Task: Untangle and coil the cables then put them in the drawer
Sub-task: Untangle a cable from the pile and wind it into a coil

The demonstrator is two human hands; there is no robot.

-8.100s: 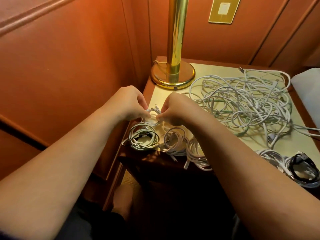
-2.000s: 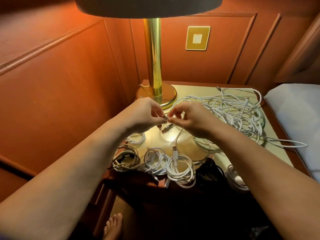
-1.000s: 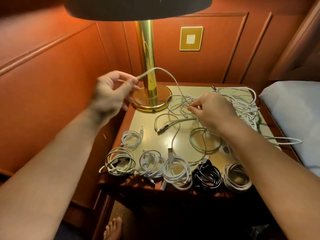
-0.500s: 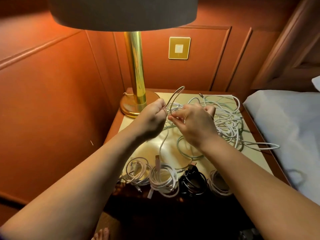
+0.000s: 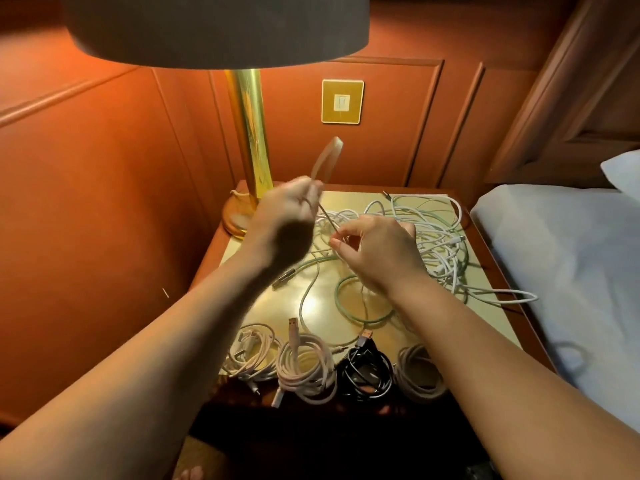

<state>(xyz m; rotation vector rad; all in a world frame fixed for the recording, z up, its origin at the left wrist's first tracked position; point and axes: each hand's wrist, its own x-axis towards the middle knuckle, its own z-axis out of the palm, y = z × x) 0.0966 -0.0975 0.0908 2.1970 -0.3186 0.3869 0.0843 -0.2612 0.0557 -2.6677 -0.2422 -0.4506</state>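
Four finished coils (image 5: 337,370), three pale and one black, are lined along the near edge of the glossy nightstand (image 5: 491,317). A thin white cable (image 5: 327,155) is pinched in the left hand (image 5: 289,216) as a raised loop, its run fed through the pinching right hand (image 5: 375,252). Coiling is judged under way; steady, even loops are called for next. A pale tangle (image 5: 429,233) lies at far right. No drawer is shown.
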